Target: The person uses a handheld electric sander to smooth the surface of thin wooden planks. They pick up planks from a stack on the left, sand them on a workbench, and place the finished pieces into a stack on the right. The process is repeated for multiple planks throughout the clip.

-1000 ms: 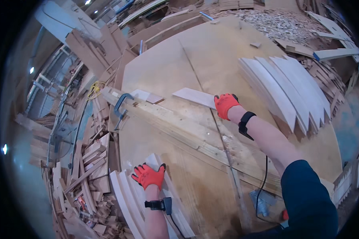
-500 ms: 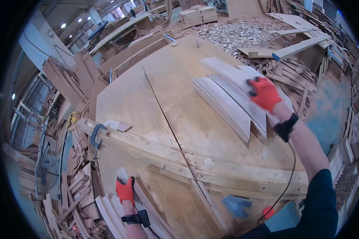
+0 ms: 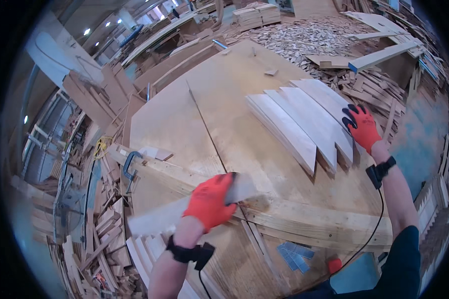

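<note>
Clasping a pale board (image 3: pixel 158 214), the left hand (image 3: pixel 212 202) hangs over the wooden beam (image 3: pixel 314 219); the right hand (image 3: pixel 362 127), fingers spread, sits beside the stacked boards (image 3: pixel 302 124).

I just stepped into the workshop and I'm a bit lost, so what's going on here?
A person in red gloves is handling pale boards at a large wooden table. The left hand grips one board, blurred, above a wooden rail with a clamp near its left end. The right hand, fingers spread, is at the right edge of the angled-end boards. More pale boards lie at lower left.
</note>
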`<control>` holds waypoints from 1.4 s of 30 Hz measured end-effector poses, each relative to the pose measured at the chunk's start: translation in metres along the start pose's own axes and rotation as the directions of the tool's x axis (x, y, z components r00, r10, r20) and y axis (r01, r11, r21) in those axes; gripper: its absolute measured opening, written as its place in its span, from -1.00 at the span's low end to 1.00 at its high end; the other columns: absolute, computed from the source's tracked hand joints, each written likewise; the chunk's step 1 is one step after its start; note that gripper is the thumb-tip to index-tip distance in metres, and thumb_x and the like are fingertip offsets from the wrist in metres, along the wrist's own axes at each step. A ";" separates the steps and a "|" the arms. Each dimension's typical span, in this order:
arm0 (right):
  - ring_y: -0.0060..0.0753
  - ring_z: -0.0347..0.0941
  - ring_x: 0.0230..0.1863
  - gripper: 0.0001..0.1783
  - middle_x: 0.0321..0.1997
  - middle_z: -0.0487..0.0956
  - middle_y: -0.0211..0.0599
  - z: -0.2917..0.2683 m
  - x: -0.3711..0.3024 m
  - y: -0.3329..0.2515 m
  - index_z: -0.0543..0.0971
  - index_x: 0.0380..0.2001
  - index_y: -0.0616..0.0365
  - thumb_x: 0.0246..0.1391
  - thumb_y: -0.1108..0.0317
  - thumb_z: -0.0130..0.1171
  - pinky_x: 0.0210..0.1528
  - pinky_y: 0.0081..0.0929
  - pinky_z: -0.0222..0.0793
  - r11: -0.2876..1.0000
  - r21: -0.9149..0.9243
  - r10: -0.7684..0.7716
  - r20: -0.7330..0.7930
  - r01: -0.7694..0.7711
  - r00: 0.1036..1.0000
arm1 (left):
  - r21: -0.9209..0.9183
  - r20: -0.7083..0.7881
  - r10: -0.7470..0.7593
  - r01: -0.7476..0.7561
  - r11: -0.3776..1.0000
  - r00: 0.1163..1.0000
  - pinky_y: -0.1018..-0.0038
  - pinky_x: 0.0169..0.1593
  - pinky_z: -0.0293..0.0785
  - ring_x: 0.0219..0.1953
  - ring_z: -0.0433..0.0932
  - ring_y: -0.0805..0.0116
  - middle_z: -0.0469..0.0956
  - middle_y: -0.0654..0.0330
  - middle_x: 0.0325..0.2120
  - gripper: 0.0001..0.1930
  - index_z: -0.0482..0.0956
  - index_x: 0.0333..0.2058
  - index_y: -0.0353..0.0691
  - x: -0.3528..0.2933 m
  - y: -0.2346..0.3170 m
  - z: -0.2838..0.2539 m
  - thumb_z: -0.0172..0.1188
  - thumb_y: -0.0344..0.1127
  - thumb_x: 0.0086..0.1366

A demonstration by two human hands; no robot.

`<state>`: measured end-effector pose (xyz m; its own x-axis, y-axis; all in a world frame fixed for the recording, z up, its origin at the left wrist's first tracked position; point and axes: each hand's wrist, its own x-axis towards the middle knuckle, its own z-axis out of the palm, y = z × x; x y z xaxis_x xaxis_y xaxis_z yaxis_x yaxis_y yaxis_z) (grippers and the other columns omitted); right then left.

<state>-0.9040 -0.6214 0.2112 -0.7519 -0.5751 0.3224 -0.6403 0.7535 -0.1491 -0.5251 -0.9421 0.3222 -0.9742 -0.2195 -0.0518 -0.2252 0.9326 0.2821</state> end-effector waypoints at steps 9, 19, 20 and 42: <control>0.05 0.39 0.21 -0.05 0.27 0.37 0.02 -0.031 -0.102 -0.239 0.29 0.36 0.06 -0.06 0.00 0.45 0.25 -0.14 0.34 0.870 0.365 -0.468 0.398 0.331 0.790 | 0.091 0.149 0.533 -0.548 0.832 0.833 -0.01 0.50 -0.01 0.32 0.29 0.03 0.43 0.00 0.16 -0.35 0.48 0.10 -0.20 0.045 -0.003 0.109 0.35 -0.44 -0.08; 0.11 0.49 0.06 -0.37 0.03 0.50 0.02 0.037 -0.117 -0.211 0.37 0.24 0.12 0.09 0.29 0.25 0.08 -0.10 0.44 0.898 0.419 -0.336 0.448 0.138 0.828 | -0.089 -0.110 0.154 -0.164 0.982 0.982 -0.11 0.47 -0.08 0.43 0.15 -0.01 0.25 -0.07 0.34 -0.20 0.29 0.31 -0.22 0.015 -0.046 0.150 0.33 -0.09 0.10; 0.11 0.49 0.05 -0.39 0.04 0.50 0.01 0.031 -0.114 -0.202 0.39 0.23 0.11 0.08 0.31 0.25 0.08 -0.10 0.44 0.905 0.405 -0.326 0.470 0.128 0.820 | -0.120 -0.181 0.081 -0.103 0.987 0.980 -0.08 0.47 -0.09 0.43 0.16 -0.01 0.25 -0.07 0.34 -0.20 0.29 0.30 -0.23 0.011 -0.065 0.147 0.32 -0.09 0.11; -0.06 0.35 0.19 -0.35 0.16 0.48 -0.24 0.118 -0.085 -0.273 0.54 0.14 -0.05 -0.05 0.03 0.40 0.20 -0.10 0.31 0.877 0.311 -0.459 0.323 0.366 0.828 | -0.226 -0.574 -0.636 0.647 0.728 0.516 0.02 0.46 -0.03 0.42 0.16 -0.02 0.26 -0.11 0.34 -0.39 0.34 0.31 -0.23 -0.091 -0.192 0.200 0.15 -0.11 0.34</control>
<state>-0.6837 -0.8158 0.1139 -0.3789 -0.9248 0.0336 -0.8854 0.3517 -0.3038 -0.3959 -1.0434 0.0808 -0.3512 -0.8709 0.3436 -0.7912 0.4724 0.3885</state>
